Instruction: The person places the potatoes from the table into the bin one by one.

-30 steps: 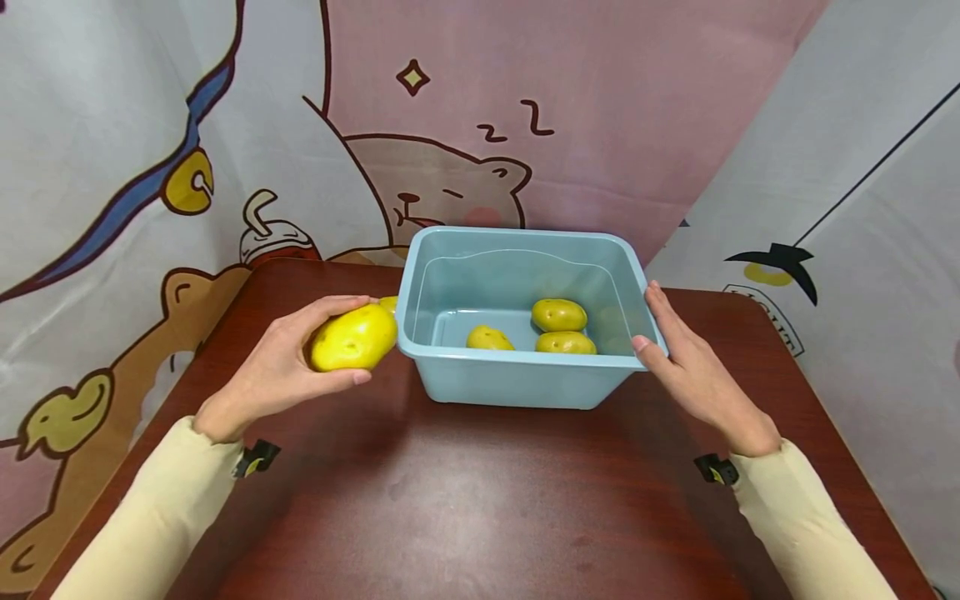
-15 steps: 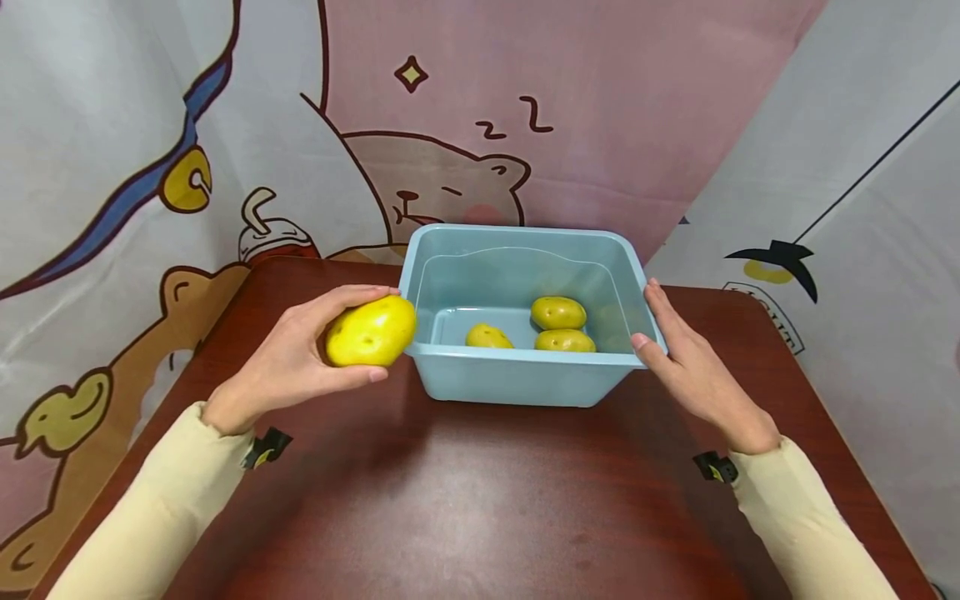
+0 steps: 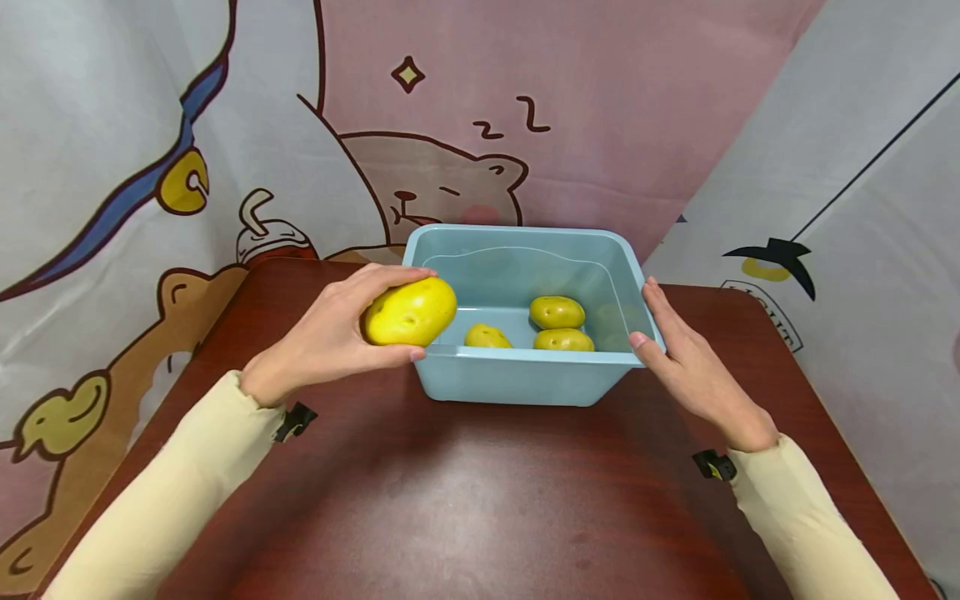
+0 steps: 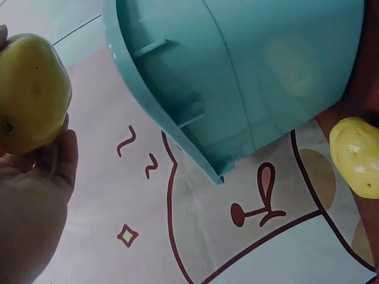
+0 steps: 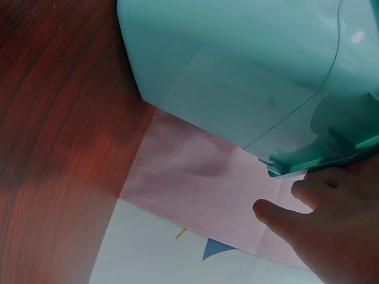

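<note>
In the head view my left hand [image 3: 337, 329] grips a yellow potato [image 3: 411, 312], thumb below and fingers above, over the left rim of a light blue plastic basin [image 3: 510, 382]. The left wrist view shows this held potato [image 4: 32, 92] beside the basin's side wall [image 4: 284, 65]. Three more potatoes lie inside: two at the right [image 3: 557, 312] and one partly hidden [image 3: 487, 336] behind the front wall. My right hand [image 3: 697, 371] rests against the basin's right rim, fingers fairly straight along the outside and thumb at the front corner. In the right wrist view its fingers [image 5: 284, 219] reach below the rim.
Another potato [image 4: 357, 157] lies outside the basin in the left wrist view; my left hand covers that spot in the head view. The basin stands near the far edge of a dark red-brown wooden table [image 3: 465, 500]. A cartoon-printed cloth [image 3: 600, 108] hangs behind.
My left hand has carried the potato rightward and slightly up, from beside the basin to over its left rim. The right hand stays at the right rim.
</note>
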`<state>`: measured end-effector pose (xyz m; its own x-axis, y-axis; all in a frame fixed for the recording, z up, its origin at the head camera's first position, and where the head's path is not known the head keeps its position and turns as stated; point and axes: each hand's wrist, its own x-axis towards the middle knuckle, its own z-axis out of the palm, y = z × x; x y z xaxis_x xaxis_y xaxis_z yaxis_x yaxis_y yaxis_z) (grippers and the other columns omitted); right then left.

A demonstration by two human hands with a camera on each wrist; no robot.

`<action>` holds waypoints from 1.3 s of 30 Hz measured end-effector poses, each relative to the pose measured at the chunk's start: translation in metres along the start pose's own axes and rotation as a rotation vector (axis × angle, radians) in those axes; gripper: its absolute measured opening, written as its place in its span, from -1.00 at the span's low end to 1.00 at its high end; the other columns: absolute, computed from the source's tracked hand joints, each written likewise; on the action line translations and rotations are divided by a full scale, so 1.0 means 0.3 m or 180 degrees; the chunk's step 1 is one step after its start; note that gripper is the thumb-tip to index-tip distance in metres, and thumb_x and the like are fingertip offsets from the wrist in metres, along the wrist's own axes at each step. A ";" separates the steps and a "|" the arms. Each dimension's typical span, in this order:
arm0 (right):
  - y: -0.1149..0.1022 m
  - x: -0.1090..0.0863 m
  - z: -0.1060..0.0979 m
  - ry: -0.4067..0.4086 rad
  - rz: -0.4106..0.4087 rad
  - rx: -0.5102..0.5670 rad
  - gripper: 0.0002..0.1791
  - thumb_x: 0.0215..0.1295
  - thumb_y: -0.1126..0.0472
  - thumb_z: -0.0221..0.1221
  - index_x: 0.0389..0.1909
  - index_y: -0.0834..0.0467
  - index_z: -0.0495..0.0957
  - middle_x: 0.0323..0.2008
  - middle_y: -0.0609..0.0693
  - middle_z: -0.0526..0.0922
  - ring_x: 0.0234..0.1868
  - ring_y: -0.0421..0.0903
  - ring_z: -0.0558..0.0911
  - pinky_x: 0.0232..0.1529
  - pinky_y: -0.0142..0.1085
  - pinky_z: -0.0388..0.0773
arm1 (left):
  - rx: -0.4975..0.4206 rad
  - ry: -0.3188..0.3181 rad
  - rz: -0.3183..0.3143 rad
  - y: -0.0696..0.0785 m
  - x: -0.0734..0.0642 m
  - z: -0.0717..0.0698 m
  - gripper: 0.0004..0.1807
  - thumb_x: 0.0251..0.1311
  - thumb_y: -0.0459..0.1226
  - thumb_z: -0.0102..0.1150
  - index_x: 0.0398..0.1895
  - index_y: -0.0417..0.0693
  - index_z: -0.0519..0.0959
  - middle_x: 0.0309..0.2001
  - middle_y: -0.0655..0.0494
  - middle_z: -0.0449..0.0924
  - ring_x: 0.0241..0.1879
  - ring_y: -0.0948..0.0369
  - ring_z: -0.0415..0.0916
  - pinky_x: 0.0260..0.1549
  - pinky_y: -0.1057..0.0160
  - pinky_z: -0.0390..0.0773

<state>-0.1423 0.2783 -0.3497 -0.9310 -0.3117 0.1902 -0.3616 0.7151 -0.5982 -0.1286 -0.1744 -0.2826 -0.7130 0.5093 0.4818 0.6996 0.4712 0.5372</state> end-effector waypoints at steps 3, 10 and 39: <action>-0.002 0.000 -0.001 0.0000 0.0002 -0.0007 -0.15 0.59 -0.04 0.05 0.70 -0.13 -0.21 0.67 -0.20 -0.23 0.63 0.21 0.00 0.39 0.43 0.09 | 0.0047 -0.0084 0.0021 -0.007 0.028 0.008 -0.16 0.01 -0.08 0.62 0.42 0.10 0.49 0.22 0.21 0.57 0.07 0.20 0.49 -0.11 0.10 0.56; -0.005 -0.002 0.000 -0.0016 0.0012 -0.0010 -0.15 0.59 -0.05 0.05 0.69 -0.15 -0.22 0.67 -0.21 -0.23 0.63 0.20 -0.01 0.40 0.42 0.08 | 0.0166 -0.0332 0.0039 -0.027 0.088 0.025 -0.16 0.08 -0.02 0.57 0.44 0.02 0.46 0.23 0.12 0.56 0.09 0.16 0.48 -0.09 0.07 0.53; -0.003 0.001 -0.001 -0.0010 0.0022 -0.0048 -0.15 0.59 -0.07 0.04 0.70 -0.11 -0.21 0.67 -0.19 -0.23 0.63 0.19 -0.02 0.41 0.42 0.08 | 0.0272 -0.0859 -0.0137 -0.136 0.205 0.098 -0.16 0.22 0.00 0.47 0.52 -0.05 0.38 0.42 0.02 0.44 0.30 0.09 0.42 0.15 0.07 0.49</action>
<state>-0.1422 0.2778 -0.3488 -0.9333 -0.3087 0.1836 -0.3559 0.7266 -0.5877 -0.1997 -0.1411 -0.2953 -0.7120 0.6555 0.2520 0.6785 0.5496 0.4874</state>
